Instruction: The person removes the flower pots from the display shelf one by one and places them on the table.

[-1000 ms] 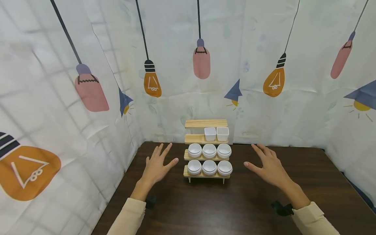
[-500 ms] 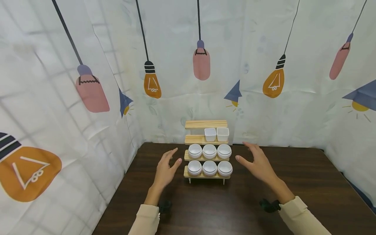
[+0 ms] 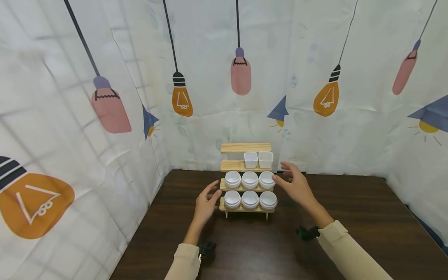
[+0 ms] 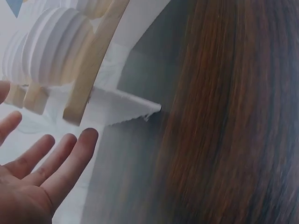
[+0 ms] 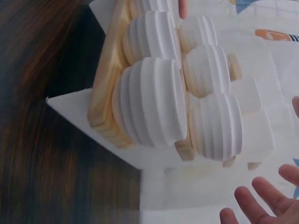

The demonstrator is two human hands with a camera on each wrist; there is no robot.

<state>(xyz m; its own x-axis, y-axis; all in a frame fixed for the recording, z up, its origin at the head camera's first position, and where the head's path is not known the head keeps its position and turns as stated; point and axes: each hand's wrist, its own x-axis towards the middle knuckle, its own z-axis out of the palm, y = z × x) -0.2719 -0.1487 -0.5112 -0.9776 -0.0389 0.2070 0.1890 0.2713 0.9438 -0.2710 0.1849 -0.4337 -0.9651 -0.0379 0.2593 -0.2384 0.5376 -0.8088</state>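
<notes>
A stepped wooden rack was seen at the far edge of the dark counter; three round white bowls were set on its lowest step, three more on the step above, and two square white cups higher up; the left hand was held open just beside the rack's left end; the right hand, fingers spread, was placed close to the right-hand bowl of the second step, contact not discernible.
</notes>
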